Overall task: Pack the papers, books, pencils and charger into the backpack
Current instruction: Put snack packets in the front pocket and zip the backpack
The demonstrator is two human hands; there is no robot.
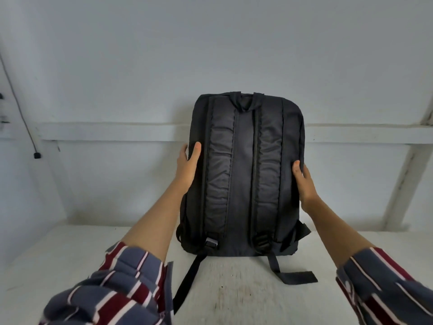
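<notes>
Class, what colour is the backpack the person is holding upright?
The backpack is plain black; the head view shows it best.

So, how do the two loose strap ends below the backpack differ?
The left strap end runs almost straight toward the person; the right strap end bends sharply and points right. The left one looks narrower, the right one wider. Both are black, come from the backpack and lie on the table.

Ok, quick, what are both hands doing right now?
Left hand: grips the backpack by its left side.
Right hand: grips its right side.
</notes>
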